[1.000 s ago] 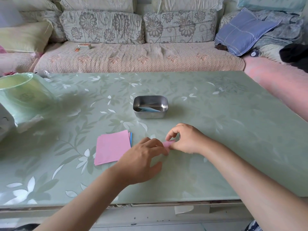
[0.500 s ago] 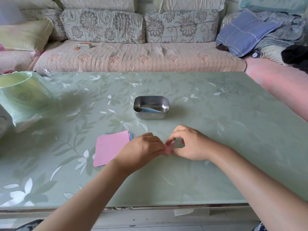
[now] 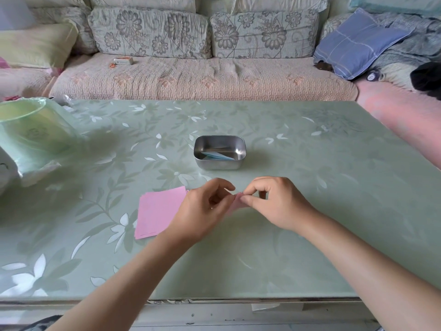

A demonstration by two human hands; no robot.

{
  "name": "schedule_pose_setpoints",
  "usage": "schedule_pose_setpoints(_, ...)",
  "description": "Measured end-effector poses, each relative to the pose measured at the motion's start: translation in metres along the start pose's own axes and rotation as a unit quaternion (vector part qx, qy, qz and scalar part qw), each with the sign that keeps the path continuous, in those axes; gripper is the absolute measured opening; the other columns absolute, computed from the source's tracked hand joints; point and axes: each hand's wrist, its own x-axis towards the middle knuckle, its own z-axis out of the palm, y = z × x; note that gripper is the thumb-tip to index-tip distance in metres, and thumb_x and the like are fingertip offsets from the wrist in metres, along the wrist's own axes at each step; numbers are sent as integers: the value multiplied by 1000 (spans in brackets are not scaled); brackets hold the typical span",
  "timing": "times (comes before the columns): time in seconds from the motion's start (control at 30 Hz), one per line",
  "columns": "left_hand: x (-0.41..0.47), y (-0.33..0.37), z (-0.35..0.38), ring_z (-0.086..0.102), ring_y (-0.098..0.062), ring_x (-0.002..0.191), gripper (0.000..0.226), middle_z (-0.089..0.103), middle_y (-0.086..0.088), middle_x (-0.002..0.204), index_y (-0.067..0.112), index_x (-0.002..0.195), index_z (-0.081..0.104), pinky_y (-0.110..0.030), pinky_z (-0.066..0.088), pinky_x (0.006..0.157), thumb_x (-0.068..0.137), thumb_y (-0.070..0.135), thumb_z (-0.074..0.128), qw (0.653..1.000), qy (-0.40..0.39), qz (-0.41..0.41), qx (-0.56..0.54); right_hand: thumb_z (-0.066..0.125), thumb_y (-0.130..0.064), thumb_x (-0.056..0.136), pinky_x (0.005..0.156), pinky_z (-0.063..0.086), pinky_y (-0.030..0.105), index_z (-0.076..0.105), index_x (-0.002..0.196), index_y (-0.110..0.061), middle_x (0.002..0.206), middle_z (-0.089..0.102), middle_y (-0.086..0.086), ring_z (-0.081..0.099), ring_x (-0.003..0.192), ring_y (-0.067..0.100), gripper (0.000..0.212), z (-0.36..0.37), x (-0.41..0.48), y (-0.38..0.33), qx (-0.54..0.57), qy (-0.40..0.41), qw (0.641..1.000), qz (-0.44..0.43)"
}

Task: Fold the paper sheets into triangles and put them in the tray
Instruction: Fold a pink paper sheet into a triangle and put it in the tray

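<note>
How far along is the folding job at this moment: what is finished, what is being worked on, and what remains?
Done: at least one folded blue piece lies in the metal tray; the exact count is unclear. In hand: the left hand and right hand pinch a pink sheet between them, mid-fold. Left: the stack of flat pink sheets beside the left hand, not yet folded.

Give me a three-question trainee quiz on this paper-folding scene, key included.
1. True or false: the metal tray is empty.
2. What do the left hand and right hand pinch between them? A) pink paper B) a green sheet C) the tray
3. Fill in: the stack of pink sheets lies to the ___ of the left hand.
Key: 1 false, a folded blue paper lies in it; 2 A; 3 left.
</note>
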Motion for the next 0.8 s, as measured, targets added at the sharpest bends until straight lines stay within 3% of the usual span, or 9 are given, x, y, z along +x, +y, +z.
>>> schedule_pose_setpoints(0.1,-4,11,1,71,-8,86,8,73,12,87,29,89,65,-19,53,77,89,34,71,996,39,-1,-78,75,-38,84,54,36,22,74,75,-29,75,66,-15,46,55,11,12,-1,-1,-6,-1,23,1000,-18)
schedule_pose_setpoints(0.23,-4,21,-2,71,-7,90,9,75,12,89,30,85,70,-16,53,81,83,35,78,993,31,-16,-112,67,-62,76,52,37,25,72,72,-31,69,63,-14,43,53,12,32,-4,-2,-15,10,39,999,-33)
schedule_pose_setpoints(0.5,-3,23,-2,73,-9,83,6,76,9,83,23,83,73,-17,54,76,83,21,79,989,31,-54,-133,77,-23,84,63,47,36,74,74,-26,70,64,-11,51,58,17,11,-6,-5,-21,-38,33,997,-51)
schedule_pose_setpoints(0.67,-5,25,0,72,-20,78,7,76,7,82,29,81,71,-22,50,59,84,27,77,989,23,-78,-127,72,-23,84,76,40,30,72,74,-27,69,61,-14,49,59,13,11,-8,-6,-24,-94,26,993,-73)
schedule_pose_setpoints(0.8,-6,24,4,66,-11,76,14,70,13,81,30,79,67,-14,49,72,87,21,74,997,42,-16,-60,73,-26,82,77,40,31,70,71,-26,68,58,-15,49,59,13,11,-7,-6,-26,-99,21,992,-72)
